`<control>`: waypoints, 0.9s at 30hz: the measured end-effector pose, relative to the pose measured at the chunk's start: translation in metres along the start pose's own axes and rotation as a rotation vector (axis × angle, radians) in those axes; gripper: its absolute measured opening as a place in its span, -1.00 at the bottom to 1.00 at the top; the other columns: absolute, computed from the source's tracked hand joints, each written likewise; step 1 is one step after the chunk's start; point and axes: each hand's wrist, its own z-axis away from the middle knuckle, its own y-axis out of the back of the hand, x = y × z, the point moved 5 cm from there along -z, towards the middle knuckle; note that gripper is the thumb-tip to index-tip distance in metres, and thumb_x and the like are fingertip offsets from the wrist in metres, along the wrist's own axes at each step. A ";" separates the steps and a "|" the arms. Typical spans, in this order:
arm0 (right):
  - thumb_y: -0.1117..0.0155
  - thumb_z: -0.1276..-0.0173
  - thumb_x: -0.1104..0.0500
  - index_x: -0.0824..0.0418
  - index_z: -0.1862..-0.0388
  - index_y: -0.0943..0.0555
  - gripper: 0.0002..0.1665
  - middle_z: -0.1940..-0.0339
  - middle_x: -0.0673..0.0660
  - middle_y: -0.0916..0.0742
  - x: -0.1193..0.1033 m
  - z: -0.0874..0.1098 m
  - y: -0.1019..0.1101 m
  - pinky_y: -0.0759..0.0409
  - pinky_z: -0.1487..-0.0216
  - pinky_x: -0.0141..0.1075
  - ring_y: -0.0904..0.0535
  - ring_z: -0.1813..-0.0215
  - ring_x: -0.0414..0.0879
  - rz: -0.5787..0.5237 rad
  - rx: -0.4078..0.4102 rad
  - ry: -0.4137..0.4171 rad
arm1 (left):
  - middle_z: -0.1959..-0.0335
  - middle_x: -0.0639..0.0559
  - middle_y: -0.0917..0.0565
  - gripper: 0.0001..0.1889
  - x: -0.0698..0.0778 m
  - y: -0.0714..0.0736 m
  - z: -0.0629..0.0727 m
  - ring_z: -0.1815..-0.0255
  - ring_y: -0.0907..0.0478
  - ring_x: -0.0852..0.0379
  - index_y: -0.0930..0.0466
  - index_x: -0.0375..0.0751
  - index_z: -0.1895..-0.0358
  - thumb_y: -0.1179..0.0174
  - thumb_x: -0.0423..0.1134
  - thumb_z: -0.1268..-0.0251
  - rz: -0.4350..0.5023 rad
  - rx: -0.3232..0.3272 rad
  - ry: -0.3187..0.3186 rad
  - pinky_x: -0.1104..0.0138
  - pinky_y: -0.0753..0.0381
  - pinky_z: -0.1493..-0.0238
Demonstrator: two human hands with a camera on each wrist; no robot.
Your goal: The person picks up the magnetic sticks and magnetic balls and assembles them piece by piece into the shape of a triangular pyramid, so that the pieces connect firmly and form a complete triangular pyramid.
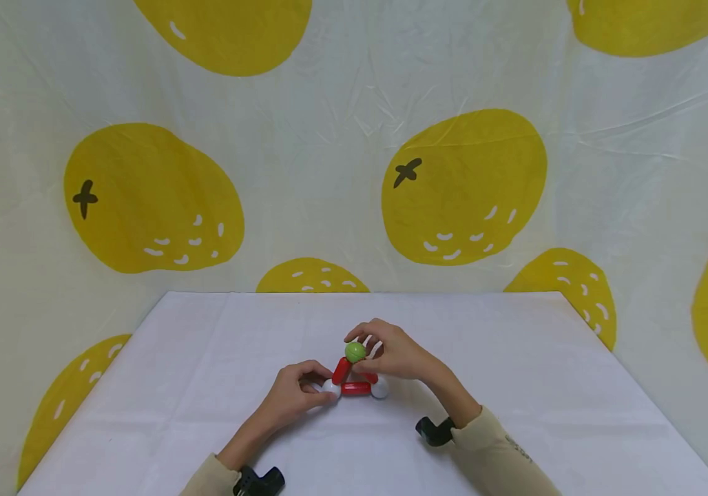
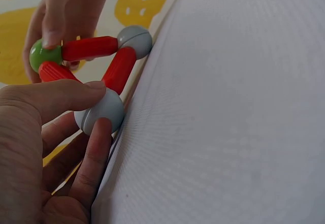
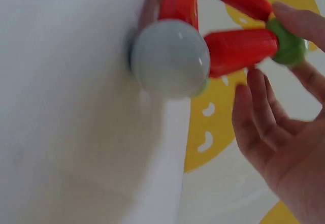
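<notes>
A triangle of three red rods and three balls stands on the white table. Its top is a green ball (image 1: 355, 352), which my right hand (image 1: 399, 353) pinches between thumb and fingers. At the lower left corner, my left hand (image 1: 287, 393) holds a white ball (image 1: 332, 388) with thumb and fingertips. A red rod (image 1: 356, 389) lies along the bottom, reaching the other white ball (image 1: 380, 389). In the left wrist view, red rods (image 2: 90, 48) join the green ball to both pale balls. The right wrist view shows a sliver of green behind the nearer white ball (image 3: 171, 59).
A white cloth covers the table (image 1: 515, 386). Behind it hangs a pale curtain (image 1: 329, 172) printed with yellow fruit. Black wrist cameras (image 1: 434, 432) sit at both sleeves.
</notes>
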 end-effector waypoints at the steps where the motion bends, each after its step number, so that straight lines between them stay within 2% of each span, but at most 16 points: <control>1: -0.56 -0.23 0.08 0.09 -0.12 -0.66 -0.51 0.01 0.08 -0.67 -0.001 0.000 -0.002 -0.70 0.13 -0.34 -0.62 0.07 -0.11 0.023 0.021 -0.015 | 0.18 0.05 -0.76 -0.73 0.000 0.000 0.000 0.22 -0.66 0.28 -0.75 -0.04 0.12 -0.54 -0.18 -0.10 -0.002 -0.001 -0.001 0.45 -0.70 0.22; 4: -0.57 -0.19 -0.09 0.03 -0.04 -0.69 -0.52 0.05 0.04 -0.63 -0.006 -0.001 -0.009 -0.62 0.17 -0.37 -0.56 0.10 -0.15 0.098 0.083 -0.060 | 0.17 0.04 -0.76 -0.72 0.000 0.001 0.000 0.27 -0.67 0.27 -0.75 -0.04 0.11 -0.54 -0.18 -0.10 -0.001 -0.003 0.002 0.44 -0.69 0.24; 6: -0.56 -0.20 -0.12 0.02 0.04 -0.71 -0.58 0.08 0.02 -0.61 -0.008 -0.001 -0.013 -0.58 0.19 -0.35 -0.53 0.12 -0.16 0.137 0.120 -0.069 | 0.16 0.03 -0.76 -0.72 0.000 0.001 0.000 0.30 -0.67 0.26 -0.75 -0.03 0.11 -0.54 -0.17 -0.10 -0.003 -0.006 0.004 0.44 -0.69 0.25; 10: -0.52 -0.25 -0.04 -0.05 0.23 -0.69 -0.80 0.13 0.02 -0.60 -0.011 -0.001 -0.018 -0.56 0.17 -0.32 -0.52 0.14 -0.16 0.160 0.185 -0.068 | 0.16 0.02 -0.76 -0.72 0.000 0.001 0.000 0.31 -0.67 0.26 -0.75 -0.05 0.11 -0.54 -0.18 -0.10 -0.005 -0.008 0.004 0.45 -0.68 0.25; 13: -0.49 -0.25 0.04 -0.05 0.26 -0.68 -0.85 0.13 0.04 -0.61 -0.011 -0.001 -0.019 -0.59 0.15 -0.33 -0.54 0.13 -0.15 0.141 0.199 -0.068 | 0.17 0.03 -0.76 -0.73 0.000 0.001 0.000 0.30 -0.68 0.25 -0.75 -0.05 0.11 -0.54 -0.18 -0.10 0.000 -0.010 0.006 0.44 -0.69 0.25; 17: -0.48 -0.26 0.09 0.06 0.15 -0.69 -0.79 0.10 0.08 -0.62 -0.009 -0.002 -0.019 -0.65 0.10 -0.30 -0.55 0.09 -0.11 0.115 0.171 -0.073 | 0.18 0.03 -0.76 -0.73 0.001 0.001 0.000 0.28 -0.68 0.24 -0.76 -0.05 0.12 -0.53 -0.18 -0.11 0.002 -0.012 0.012 0.44 -0.69 0.25; 21: -0.48 -0.25 0.14 0.10 0.04 -0.69 -0.70 0.06 0.10 -0.63 -0.008 -0.003 -0.017 -0.69 0.08 -0.26 -0.55 0.05 -0.08 0.086 0.104 -0.069 | 0.17 0.03 -0.75 -0.74 0.002 0.001 0.000 0.26 -0.68 0.24 -0.76 -0.04 0.11 -0.53 -0.18 -0.12 0.004 -0.014 0.014 0.45 -0.69 0.24; 27: -0.48 -0.25 0.22 0.10 -0.12 -0.63 -0.56 -0.04 0.06 -0.67 -0.007 -0.002 -0.005 -0.69 0.10 -0.36 -0.62 0.02 -0.07 0.018 -0.006 -0.033 | 0.16 0.03 -0.76 -0.74 0.003 0.002 0.000 0.27 -0.68 0.23 -0.76 -0.04 0.10 -0.52 -0.18 -0.13 0.004 -0.021 0.021 0.45 -0.69 0.24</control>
